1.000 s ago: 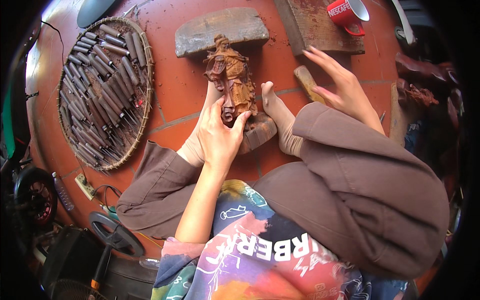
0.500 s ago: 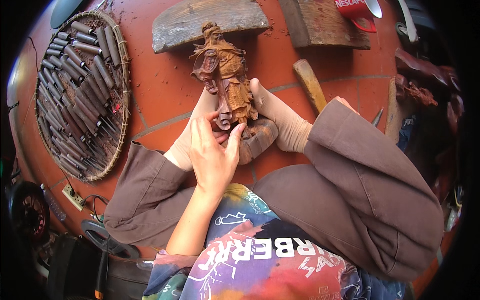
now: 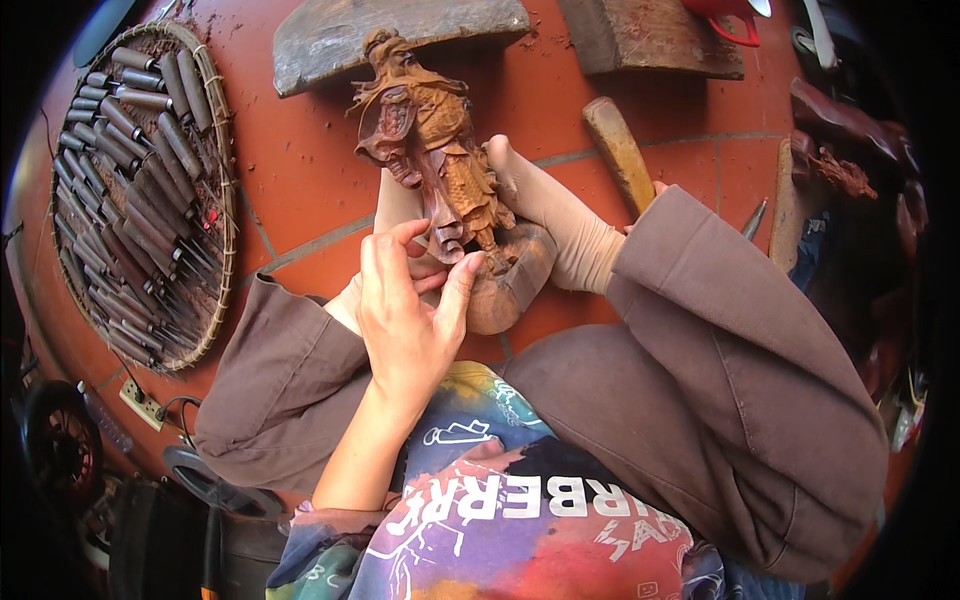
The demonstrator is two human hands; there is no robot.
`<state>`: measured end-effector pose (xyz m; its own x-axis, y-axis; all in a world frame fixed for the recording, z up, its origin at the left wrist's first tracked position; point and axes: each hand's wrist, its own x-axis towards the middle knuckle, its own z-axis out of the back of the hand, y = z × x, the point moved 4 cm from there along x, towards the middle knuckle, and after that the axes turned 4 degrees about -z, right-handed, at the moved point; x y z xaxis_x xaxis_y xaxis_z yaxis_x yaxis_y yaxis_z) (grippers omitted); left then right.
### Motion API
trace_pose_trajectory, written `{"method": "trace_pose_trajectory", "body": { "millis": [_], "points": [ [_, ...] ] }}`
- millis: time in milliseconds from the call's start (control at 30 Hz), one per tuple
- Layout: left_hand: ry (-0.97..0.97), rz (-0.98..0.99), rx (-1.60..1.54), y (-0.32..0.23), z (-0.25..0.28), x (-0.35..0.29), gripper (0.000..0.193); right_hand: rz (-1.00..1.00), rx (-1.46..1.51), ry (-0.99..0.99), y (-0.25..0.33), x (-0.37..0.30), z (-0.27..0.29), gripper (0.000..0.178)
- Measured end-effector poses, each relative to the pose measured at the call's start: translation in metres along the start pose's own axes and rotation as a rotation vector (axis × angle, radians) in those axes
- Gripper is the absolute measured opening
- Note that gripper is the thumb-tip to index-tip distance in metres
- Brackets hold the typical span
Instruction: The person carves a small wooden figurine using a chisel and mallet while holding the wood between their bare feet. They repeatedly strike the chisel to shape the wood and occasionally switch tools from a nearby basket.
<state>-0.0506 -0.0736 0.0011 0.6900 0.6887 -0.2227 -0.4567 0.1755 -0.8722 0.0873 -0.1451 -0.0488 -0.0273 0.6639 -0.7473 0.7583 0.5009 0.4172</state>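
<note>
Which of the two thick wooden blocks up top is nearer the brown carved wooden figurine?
The grey, arched block: the figurine overlaps it in view; the brown, straight-edged block lies farther right.

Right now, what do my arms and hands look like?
Your left hand is bare, no glove or ring visible; the left forearm is bare below a multicoloured sleeve ending near the elbow. Only a little of your right hand shows, and that forearm is hidden.
</note>
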Motion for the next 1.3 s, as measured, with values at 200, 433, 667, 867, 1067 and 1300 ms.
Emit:
{"method": "trace_pose_trajectory", "body": {
  "millis": [200,433,667,867,1067,1300],
  "points": [
    [-0.086,-0.144,0.133,0.002,0.0,-0.009,0.039,0.07,-0.127,-0.045,-0.001,-0.005,0.003,0.054],
    [-0.034,-0.221,0.215,-0.013,0.003,-0.018,0.053,0.337,-1.083,-0.613,0.061,-0.141,0.042,0.04],
    [0.219,-0.281,0.325,-0.029,-0.009,-0.037,0.06,0.316,-1.96,-0.375,0.156,-0.227,0.003,0.036],
    [0.214,-0.295,0.178,-0.016,-0.008,-0.025,0.051,0.327,-2.275,0.222,0.125,-0.185,-0.066,0.016],
    [0.424,-0.024,-1.041,-0.033,0.065,-0.005,0.033,0.253,-2.379,0.253,0.112,-0.184,-0.064,0.014],
    [0.721,-0.534,-1.48,-0.126,0.142,0.004,0.022,0.199,-2.367,0.212,0.117,-0.178,-0.064,0.015]
  ]
}}
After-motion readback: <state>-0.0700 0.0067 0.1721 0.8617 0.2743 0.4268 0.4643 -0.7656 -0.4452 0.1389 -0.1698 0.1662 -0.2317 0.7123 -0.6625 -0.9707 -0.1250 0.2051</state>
